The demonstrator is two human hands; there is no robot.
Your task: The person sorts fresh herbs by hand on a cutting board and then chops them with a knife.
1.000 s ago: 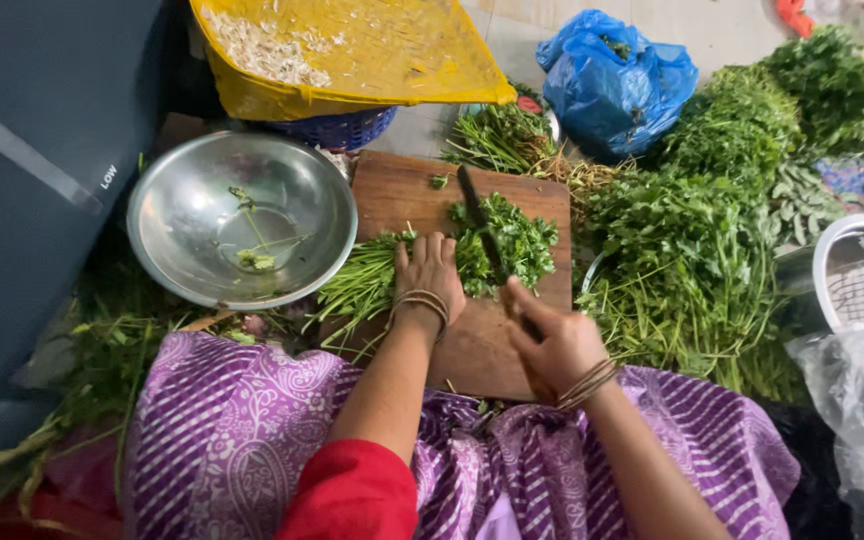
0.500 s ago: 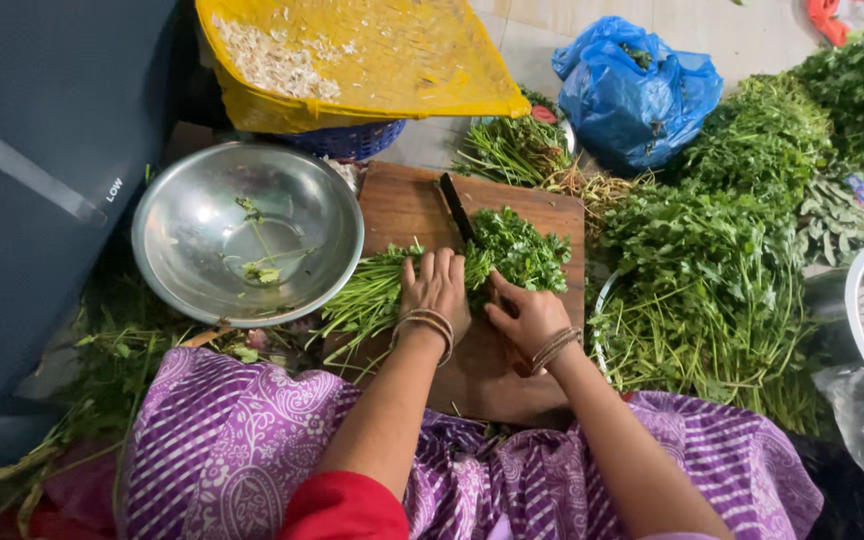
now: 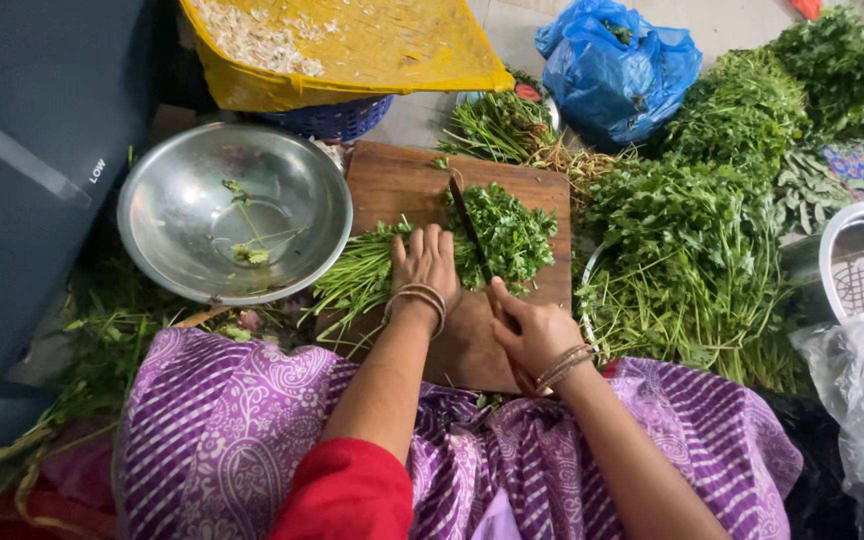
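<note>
Pressing down flat, fingers spread, on a bunch of leafy green herbs with the left hand. Gripping a knife with the right hand, fist closed round the handle, blade crossing the leafy tops just at 3 o'clock of the left fingers. Lying across a wooden cutting board, stems pointing toward 8 o'clock. Sitting at 9 o'clock of the board, a steel bowl holding a few green scraps. Piling up at 3 o'clock, loose greens. Resting at 12 o'clock, a yellow tray; at 1 o'clock, a blue plastic bag.
</note>
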